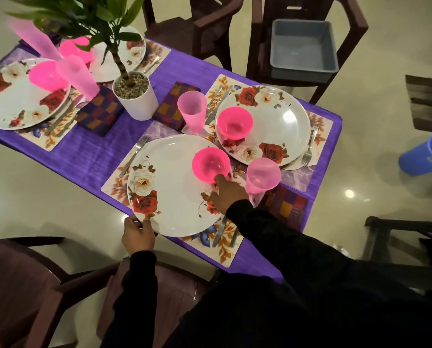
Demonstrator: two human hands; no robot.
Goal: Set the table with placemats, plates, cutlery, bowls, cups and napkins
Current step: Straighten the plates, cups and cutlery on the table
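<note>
We see the left hand [137,236] with its grip pinching the near rim of the white round plate with red and white roses [169,187], which lies on a floral placemat [225,247] at the desk's [102,151] near edge. The right hand [228,194] rests relaxed on the plate's far side, fingertips touching the bright pink plastic bowl [209,164] standing on it, just beside a pale pink tumbler [262,175].

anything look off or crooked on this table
Yes: the near plate juts past the table edge, gripped by the left hand. Its pink bowl sits at the rim, not centred, by the right hand. Nothing is spilled.
</note>
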